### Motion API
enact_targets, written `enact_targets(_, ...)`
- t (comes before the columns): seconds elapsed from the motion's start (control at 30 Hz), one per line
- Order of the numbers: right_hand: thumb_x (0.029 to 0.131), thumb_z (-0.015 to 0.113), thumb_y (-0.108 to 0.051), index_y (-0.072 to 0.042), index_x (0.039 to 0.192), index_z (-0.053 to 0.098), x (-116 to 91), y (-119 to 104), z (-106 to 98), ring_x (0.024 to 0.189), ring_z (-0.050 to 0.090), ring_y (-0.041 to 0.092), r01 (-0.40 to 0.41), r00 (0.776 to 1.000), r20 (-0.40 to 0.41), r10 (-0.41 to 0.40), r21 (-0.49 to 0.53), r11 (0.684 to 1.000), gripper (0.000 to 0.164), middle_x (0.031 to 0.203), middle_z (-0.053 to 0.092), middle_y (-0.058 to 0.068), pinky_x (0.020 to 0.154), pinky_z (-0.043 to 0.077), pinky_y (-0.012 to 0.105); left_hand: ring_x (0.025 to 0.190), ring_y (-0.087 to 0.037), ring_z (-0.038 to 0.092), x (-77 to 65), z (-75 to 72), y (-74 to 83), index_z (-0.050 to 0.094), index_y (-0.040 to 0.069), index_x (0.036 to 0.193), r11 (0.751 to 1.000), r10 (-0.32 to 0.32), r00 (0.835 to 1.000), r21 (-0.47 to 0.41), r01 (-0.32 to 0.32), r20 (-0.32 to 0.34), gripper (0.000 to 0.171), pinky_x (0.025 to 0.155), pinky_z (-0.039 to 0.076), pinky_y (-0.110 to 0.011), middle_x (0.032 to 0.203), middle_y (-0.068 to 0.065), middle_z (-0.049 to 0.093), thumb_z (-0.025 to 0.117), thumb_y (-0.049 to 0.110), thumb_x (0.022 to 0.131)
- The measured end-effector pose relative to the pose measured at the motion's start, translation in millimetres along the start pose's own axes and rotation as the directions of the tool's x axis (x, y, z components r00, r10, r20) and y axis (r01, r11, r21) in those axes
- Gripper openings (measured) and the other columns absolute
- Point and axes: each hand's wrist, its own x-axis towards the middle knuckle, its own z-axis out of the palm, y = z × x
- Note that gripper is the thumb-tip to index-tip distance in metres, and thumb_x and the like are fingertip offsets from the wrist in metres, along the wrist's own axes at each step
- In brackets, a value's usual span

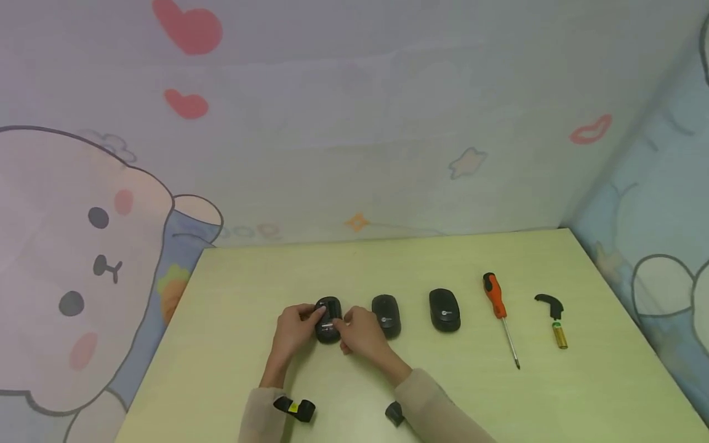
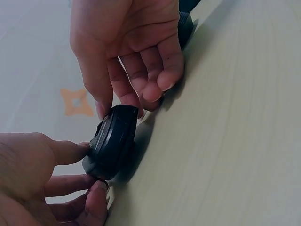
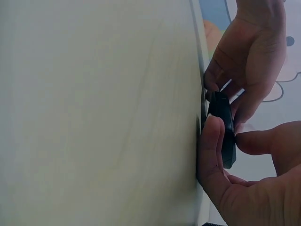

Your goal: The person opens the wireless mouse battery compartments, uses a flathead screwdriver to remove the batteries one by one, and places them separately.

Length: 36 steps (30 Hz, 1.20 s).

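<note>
A black computer mouse [image 1: 328, 335] lies underside up on the table, with a dark recess and a small pale label on its upper face. My left hand [image 1: 296, 329] holds it from the left, thumb on the upturned face and fingers at the side, as the left wrist view of that hand [image 2: 33, 174] shows. From the other side my right hand [image 1: 362, 332] pinches the mouse [image 3: 228, 134] between thumb and fingers. In the right wrist view the right hand [image 3: 254, 183] partly hides it. What the thumbs touch exactly is too small to tell.
Just right of my right hand lies a second black mouse [image 1: 386, 314], then a third mouse [image 1: 445, 309]. Farther right are an orange-and-black screwdriver [image 1: 501, 314], a curved black piece [image 1: 551, 303] and a gold-and-green battery [image 1: 559, 335]. The pale table [image 1: 238, 283] meets a patterned backdrop behind.
</note>
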Motion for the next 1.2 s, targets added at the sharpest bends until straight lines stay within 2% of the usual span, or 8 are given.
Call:
enact_targets(0.33,0.097,0.059,-0.031,0.005,0.114,0.057,-2,-2,-5,0.044,0.064,0.014,-0.003,1.000,0.002,0.003,-0.034,0.999,0.039,0.054,0.067,0.004,0.059,0.050,0.023,0.083,-0.017,0.061,-0.4,0.1,0.3,0.072,0.005,0.114,0.999,-0.030,1.000,-0.021,0.030,0.004,0.037,0.066,0.047,-0.024,0.097,-0.010,0.072,0.066,0.035,0.093)
enact_targets(0.53,0.097,0.059,-0.032,0.005,0.116,0.056,-7,-8,-10,0.048,0.066,0.018,0.014,1.000,-0.007,-0.014,-0.059,0.998,0.041,0.056,0.068,0.005,0.063,0.051,0.025,0.092,-0.021,0.066,-3.4,-3.8,-0.2,0.070,0.007,0.116,1.000,-0.028,0.999,-0.011,0.028,-0.028,0.036,0.071,0.052,-0.028,0.103,-0.012,0.073,0.065,0.035,0.094)
enact_targets(0.67,0.096,0.060,-0.034,0.003,0.115,0.058,-9,-13,-17,0.052,0.067,0.018,0.010,1.000,-0.007,-0.011,-0.063,0.998,0.041,0.060,0.069,0.004,0.060,0.051,0.027,0.090,-0.022,0.067,-7.2,-9.4,2.3,0.069,0.006,0.117,0.999,-0.024,0.998,-0.036,0.022,-0.054,0.035,0.069,0.054,-0.028,0.102,-0.012,0.072,0.064,0.032,0.095)
enact_targets(0.8,0.096,0.061,-0.035,-0.002,0.107,0.063,-14,-18,-27,0.054,0.067,0.017,0.020,1.000,-0.003,-0.020,-0.032,0.999,0.035,0.066,0.069,0.003,0.054,0.051,0.027,0.086,-0.019,0.065,-14.7,-18.0,9.1,0.066,0.007,0.110,0.997,-0.057,0.995,-0.064,0.052,-0.082,0.031,0.065,0.052,-0.024,0.098,-0.011,0.070,0.064,0.034,0.095)
enact_targets(0.9,0.096,0.061,-0.033,-0.004,0.103,0.065,-20,-20,-37,0.055,0.067,0.016,0.052,0.999,-0.006,-0.052,-0.012,0.999,0.031,0.071,0.071,0.007,0.052,0.052,0.027,0.086,-0.018,0.064,-23.3,-25.4,16.0,0.062,0.008,0.105,0.996,-0.068,0.993,-0.058,0.062,-0.098,0.029,0.066,0.050,-0.023,0.097,-0.009,0.069,0.064,0.036,0.095)
enact_targets(1.0,0.097,0.060,-0.033,-0.005,0.103,0.066,-26,-22,-50,0.055,0.067,0.017,0.086,0.996,-0.020,-0.086,-0.018,0.996,0.029,0.073,0.072,0.011,0.052,0.052,0.027,0.086,-0.018,0.062,-32.8,-31.0,25.3,0.061,0.009,0.103,0.998,-0.045,0.994,-0.056,0.040,-0.096,0.027,0.066,0.049,-0.024,0.097,-0.008,0.068,0.063,0.035,0.095)
enact_targets(1.2,0.096,0.062,-0.033,-0.009,0.102,0.069,-34,-22,-79,0.058,0.064,0.016,0.096,0.990,-0.095,-0.101,-0.049,0.994,0.025,0.076,0.072,0.012,0.052,0.050,0.028,0.085,-0.016,0.062,-50.4,-27.8,48.3,0.065,0.013,0.103,0.992,0.076,0.995,-0.100,-0.082,-0.057,0.021,0.063,0.051,-0.024,0.096,-0.004,0.069,0.065,0.033,0.095)
